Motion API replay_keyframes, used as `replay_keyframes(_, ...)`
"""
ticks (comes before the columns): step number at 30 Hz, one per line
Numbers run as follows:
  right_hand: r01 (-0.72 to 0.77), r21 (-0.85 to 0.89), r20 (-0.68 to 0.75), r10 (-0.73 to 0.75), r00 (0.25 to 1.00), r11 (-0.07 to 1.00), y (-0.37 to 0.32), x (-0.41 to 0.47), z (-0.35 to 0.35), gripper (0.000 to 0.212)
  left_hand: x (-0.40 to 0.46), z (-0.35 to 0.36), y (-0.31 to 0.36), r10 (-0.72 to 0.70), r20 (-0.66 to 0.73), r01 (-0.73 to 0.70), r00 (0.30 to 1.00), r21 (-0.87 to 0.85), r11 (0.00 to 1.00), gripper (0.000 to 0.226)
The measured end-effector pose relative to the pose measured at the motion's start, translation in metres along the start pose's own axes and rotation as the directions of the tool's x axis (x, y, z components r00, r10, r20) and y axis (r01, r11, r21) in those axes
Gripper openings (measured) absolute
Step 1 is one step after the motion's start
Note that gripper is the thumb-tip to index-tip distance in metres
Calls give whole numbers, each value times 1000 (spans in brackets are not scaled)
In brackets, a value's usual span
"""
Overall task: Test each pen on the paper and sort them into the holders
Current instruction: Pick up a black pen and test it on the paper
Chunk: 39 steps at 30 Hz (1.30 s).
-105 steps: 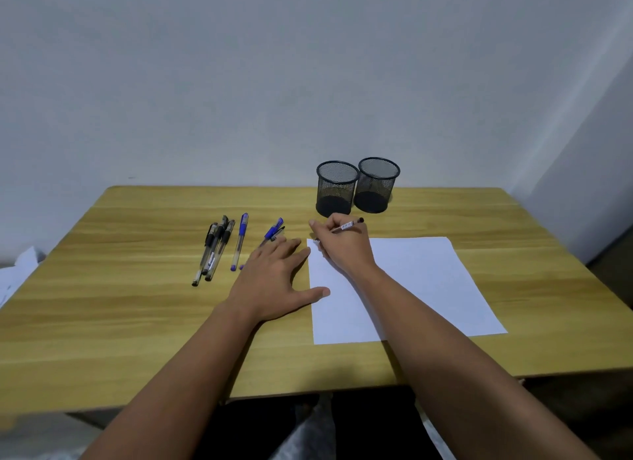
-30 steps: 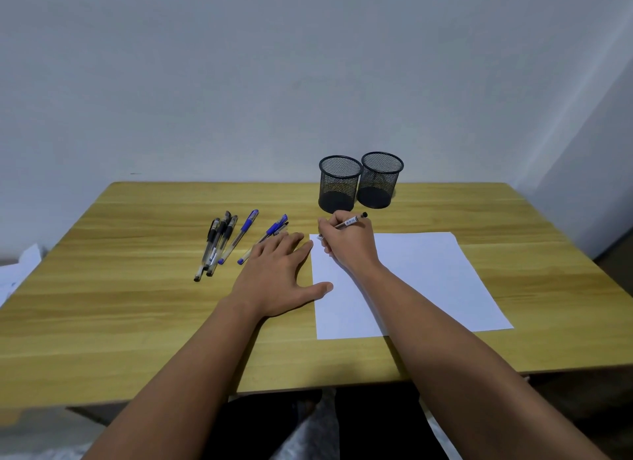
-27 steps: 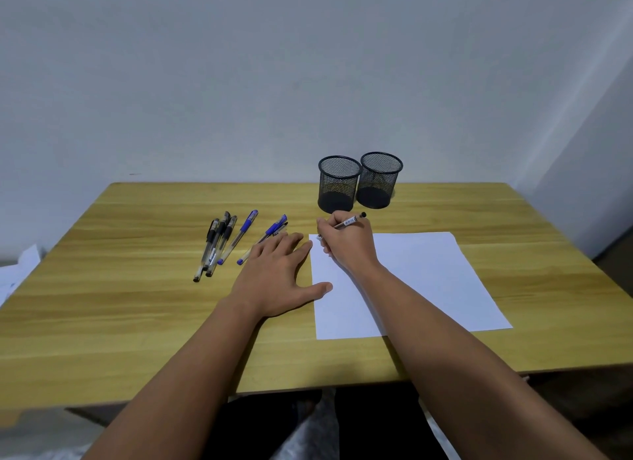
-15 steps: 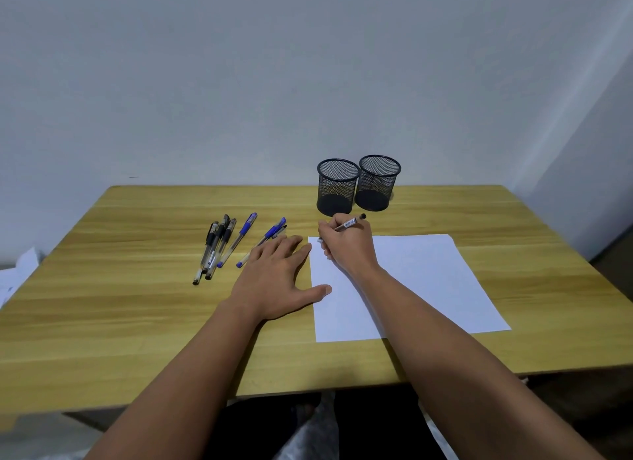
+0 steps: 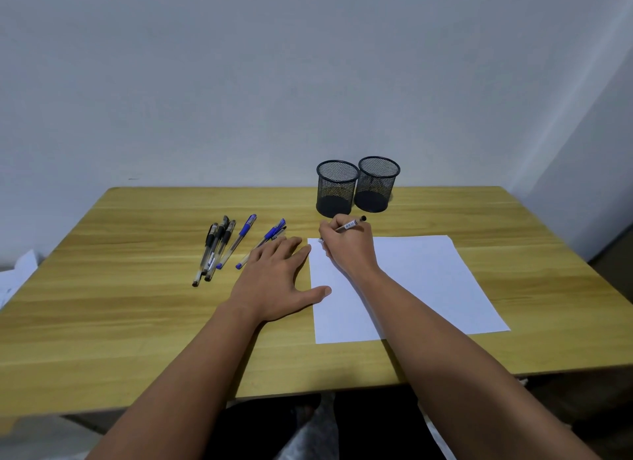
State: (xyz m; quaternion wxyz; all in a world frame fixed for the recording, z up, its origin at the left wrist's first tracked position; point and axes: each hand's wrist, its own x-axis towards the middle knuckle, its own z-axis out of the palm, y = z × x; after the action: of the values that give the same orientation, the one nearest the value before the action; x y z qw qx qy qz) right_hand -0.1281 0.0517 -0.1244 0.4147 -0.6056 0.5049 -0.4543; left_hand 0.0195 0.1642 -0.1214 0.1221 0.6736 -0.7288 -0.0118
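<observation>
1. Right hand (image 5: 349, 250) is gripping a pen (image 5: 350, 225), tip down at the paper's (image 5: 411, 281) 11 o'clock corner.
2. Left hand (image 5: 274, 281) is lying flat, fingers spread, thumb touching the paper's edge.
3. Loose pens (image 5: 219, 247) are lying on the worktop (image 5: 102, 322) at 10 o'clock.
4. Two mesh holders (image 5: 356, 189) are standing at 12 o'clock.

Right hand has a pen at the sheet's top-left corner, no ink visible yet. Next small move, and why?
Probably a short stroke across the paper. The right hand grips the pen with its tip down at the sheet's near-left corner, no mark shows, and the left hand lies flat, thumb on the sheet's edge. Both mesh holders look empty.
</observation>
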Motion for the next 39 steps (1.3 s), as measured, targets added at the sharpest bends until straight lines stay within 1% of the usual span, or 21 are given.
replay_keyframes(2, 12, -21, 8, -12, 1000, 1000, 0, 0, 0, 43, 0, 0, 0, 2, 1, -2, 1000, 2, 1000, 96)
replay_keyframes(6, 9, -25, 23, -8, 1000, 1000, 0, -1, 1, 33, -1, 0, 0, 1, -3, -1, 1000, -2, 1000, 96)
replay_keyframes(9, 12, -41, 20, -11, 1000, 999, 0, -1, 0, 32, -1, 0, 1, 1, -7, -1, 1000, -7, 1000, 96)
replay_keyframes(11, 7, -60, 7, -6, 1000, 998, -1, -1, -1, 35, -1, -1, 1, 1, -7, -1, 1000, -4, 1000, 96)
replay_keyframes(15, -13, -44, -18, 12, 1000, 999, -3, -1, -2, 49, 0, 0, 0, 0, -1, 0, 1000, 1, 1000, 96)
replay_keyframes(18, 0, -51, -24, -2, 1000, 999, -4, -3, -2, 52, 0, 0, 0, 5, 1, -5, 1000, 5, 1000, 96)
replay_keyframes(24, 21, -85, -29, -23, 999, 996, -5, -3, -2, 45, 0, -1, 0, 4, 9, -4, 1000, 10, 1000, 96)
replay_keyframes(29, 27, -100, -81, -35, 996, 995, -7, -4, -3, 39, 0, -1, 0, 7, 13, -7, 1000, 14, 1000, 96)
replay_keyframes(32, -27, -31, -74, 25, 997, 999, -8, -2, -5, 35, -1, -1, 0, 6, 8, -6, 1000, 8, 1000, 96)
replay_keyframes(36, -112, 121, -39, 117, 992, 986, -9, 0, -7, 33, -1, -1, 1, 7, -4, -7, 1000, 5, 1000, 96)
replay_keyframes(39, -141, 169, 14, 141, 990, 976, -12, 2, -8, 33, -2, -1, 1, 9, -6, -9, 1000, 11, 1000, 95)
